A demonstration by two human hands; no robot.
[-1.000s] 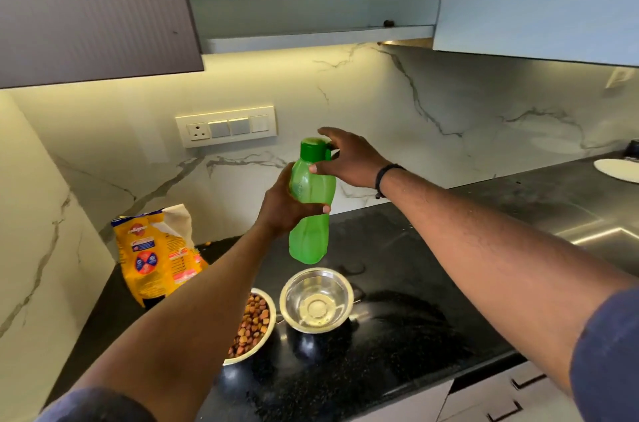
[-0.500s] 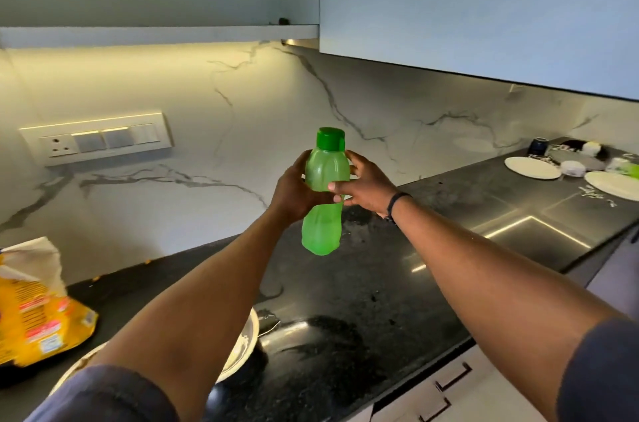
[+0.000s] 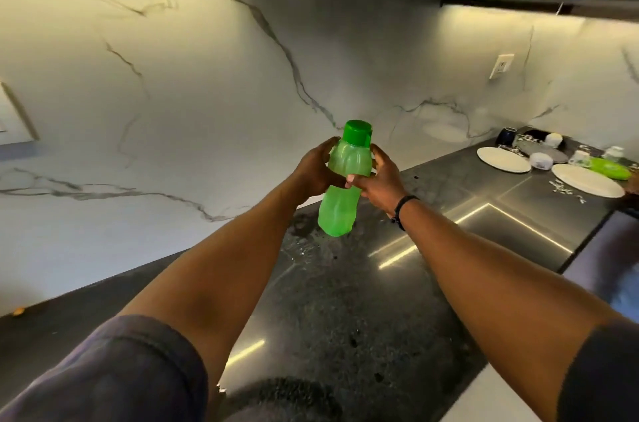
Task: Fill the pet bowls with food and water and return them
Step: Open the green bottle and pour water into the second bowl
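Two hands hold the green bottle [image 3: 340,190] upright and clear above the dark countertop [image 3: 345,300], likely to keep water in during transfer. The left hand [image 3: 313,171] wraps the upper body; the right hand [image 3: 378,181] closes on the waist. The cap [image 3: 358,131] is on; no pet bowls are visible.

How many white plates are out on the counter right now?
2, both at the far right end of the counter: one plate nearer the wall, the other plate closer to the counter's front edge, beside a green bottle lying down. More may sit beyond the frame.
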